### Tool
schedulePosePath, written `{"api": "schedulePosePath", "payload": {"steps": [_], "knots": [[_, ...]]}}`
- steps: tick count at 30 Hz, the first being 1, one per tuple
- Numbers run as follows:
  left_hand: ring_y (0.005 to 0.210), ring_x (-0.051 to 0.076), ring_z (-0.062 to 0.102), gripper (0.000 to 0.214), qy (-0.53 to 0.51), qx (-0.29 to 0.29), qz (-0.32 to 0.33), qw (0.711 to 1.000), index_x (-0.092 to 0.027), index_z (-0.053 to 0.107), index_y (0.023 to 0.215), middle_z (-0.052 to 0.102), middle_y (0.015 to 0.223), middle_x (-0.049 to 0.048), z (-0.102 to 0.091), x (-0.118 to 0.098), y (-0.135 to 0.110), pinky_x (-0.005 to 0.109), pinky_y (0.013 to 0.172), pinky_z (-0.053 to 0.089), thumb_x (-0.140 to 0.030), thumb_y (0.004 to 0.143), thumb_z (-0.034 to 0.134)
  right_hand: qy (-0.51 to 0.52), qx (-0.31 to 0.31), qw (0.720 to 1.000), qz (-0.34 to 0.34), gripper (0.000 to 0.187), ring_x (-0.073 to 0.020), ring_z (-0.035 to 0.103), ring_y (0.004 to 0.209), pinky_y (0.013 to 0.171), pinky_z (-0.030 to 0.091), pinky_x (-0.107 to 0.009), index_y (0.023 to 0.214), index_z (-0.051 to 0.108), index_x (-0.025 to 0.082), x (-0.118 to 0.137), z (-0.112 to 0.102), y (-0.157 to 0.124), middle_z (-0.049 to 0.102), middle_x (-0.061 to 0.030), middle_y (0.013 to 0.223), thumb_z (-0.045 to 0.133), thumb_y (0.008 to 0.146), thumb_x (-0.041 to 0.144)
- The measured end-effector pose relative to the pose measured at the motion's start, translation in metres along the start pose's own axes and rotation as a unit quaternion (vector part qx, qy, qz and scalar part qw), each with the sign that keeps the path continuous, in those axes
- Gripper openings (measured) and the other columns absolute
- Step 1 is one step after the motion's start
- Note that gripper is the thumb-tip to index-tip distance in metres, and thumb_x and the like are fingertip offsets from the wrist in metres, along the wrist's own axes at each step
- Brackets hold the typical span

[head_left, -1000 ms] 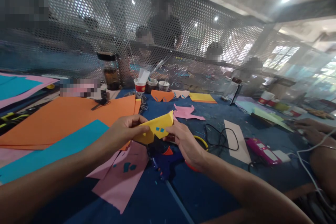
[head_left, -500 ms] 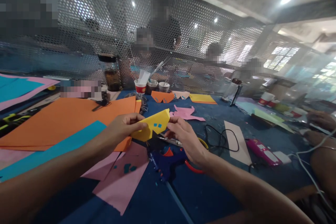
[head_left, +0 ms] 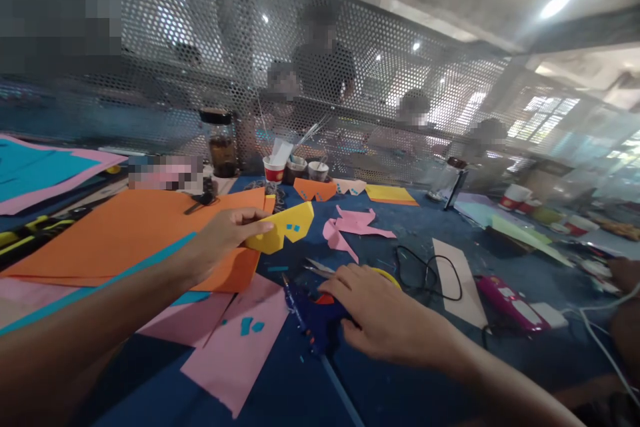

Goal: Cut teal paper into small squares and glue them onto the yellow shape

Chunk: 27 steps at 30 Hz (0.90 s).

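My left hand (head_left: 237,233) pinches the left end of a folded yellow paper piece (head_left: 280,230), holding it above orange sheets. The yellow piece has a notch in its lower edge and two small blue squares stuck on it. My right hand (head_left: 373,307) is over a blue glue gun (head_left: 325,323) with an orange trigger, its fingers and thumb apart on either side of the body. The hand partly covers the gun and a pair of scissors (head_left: 320,267). Below lies a pink sheet (head_left: 235,367) with small blue scraps (head_left: 246,326) on it.
Orange sheets (head_left: 125,233) are stacked at left. Pink paper cutouts (head_left: 355,220), a black cable (head_left: 425,267) and a magenta device (head_left: 513,303) lie ahead and right. Paper cups (head_left: 273,172) and a jar (head_left: 221,150) stand by the perforated metal screen (head_left: 400,67). Another person's arm shows at far right.
My right hand has let go of the yellow paper and moved down to the glue gun. The yellow paper has shifted slightly left and up in my left hand.
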<state>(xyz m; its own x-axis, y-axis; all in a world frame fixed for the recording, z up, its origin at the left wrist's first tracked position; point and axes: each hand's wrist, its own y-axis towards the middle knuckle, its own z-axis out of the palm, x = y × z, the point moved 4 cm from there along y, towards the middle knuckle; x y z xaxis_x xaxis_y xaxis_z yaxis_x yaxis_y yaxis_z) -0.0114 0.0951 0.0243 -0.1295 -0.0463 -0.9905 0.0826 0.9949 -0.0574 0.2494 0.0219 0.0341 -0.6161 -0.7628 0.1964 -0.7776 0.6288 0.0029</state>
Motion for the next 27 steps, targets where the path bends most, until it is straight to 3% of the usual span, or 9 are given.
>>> {"api": "schedulePosePath", "payload": {"steps": [7,13,17,23,27], "knots": [[0.086,0.020,0.073,0.026,0.012,0.003,0.001,1.000,-0.016,0.076,0.095,0.081,0.090,0.0017,-0.003,0.005,0.006,0.025,0.076,0.054,-0.039,0.082,0.076,-0.022,0.004,0.999,-0.023,0.048,-0.0277,0.058,0.107,0.094,0.049,-0.043,0.131,0.059,0.017,-0.001,0.010,0.008,0.064,-0.0129,0.118,0.050,0.085,0.008],[0.080,0.020,0.072,0.036,0.002,-0.013,-0.008,1.000,-0.014,0.075,0.096,0.079,0.087,0.0035,-0.011,0.015,0.018,0.027,0.073,0.053,-0.040,0.070,0.081,0.088,-0.015,0.996,0.001,0.057,-0.0243,0.061,0.111,0.098,0.048,-0.039,0.131,0.058,0.020,-0.012,-0.005,0.008,0.064,-0.0100,0.122,0.053,0.076,0.004],[0.076,0.020,0.071,0.041,0.001,-0.012,-0.015,1.000,-0.014,0.075,0.095,0.079,0.083,0.0040,-0.011,0.022,0.023,0.028,0.070,0.051,-0.044,0.069,0.083,0.180,-0.090,0.979,0.014,0.058,-0.0229,0.064,0.112,0.096,0.049,-0.035,0.130,0.059,0.023,-0.030,-0.017,0.003,0.066,-0.0081,0.126,0.060,0.076,0.001],[0.082,0.021,0.073,0.042,-0.003,0.006,-0.017,1.000,-0.015,0.075,0.101,0.082,0.089,0.0054,-0.006,0.031,0.025,0.029,0.074,0.052,-0.045,0.074,0.082,0.255,-0.183,0.948,0.055,0.027,-0.0182,0.062,0.081,0.071,0.047,-0.028,0.108,0.068,0.018,-0.044,-0.018,0.010,0.069,-0.0052,0.100,0.077,0.087,0.033],[0.081,0.021,0.073,0.041,0.003,0.013,-0.018,1.000,-0.016,0.074,0.105,0.082,0.089,0.0048,-0.006,0.032,0.024,0.029,0.071,0.053,-0.044,0.077,0.080,0.336,-0.195,0.915,0.109,0.033,-0.0161,0.059,0.073,0.064,0.045,-0.027,0.099,0.069,0.019,-0.052,-0.004,0.014,0.068,-0.0025,0.090,0.072,0.092,0.050]]}}
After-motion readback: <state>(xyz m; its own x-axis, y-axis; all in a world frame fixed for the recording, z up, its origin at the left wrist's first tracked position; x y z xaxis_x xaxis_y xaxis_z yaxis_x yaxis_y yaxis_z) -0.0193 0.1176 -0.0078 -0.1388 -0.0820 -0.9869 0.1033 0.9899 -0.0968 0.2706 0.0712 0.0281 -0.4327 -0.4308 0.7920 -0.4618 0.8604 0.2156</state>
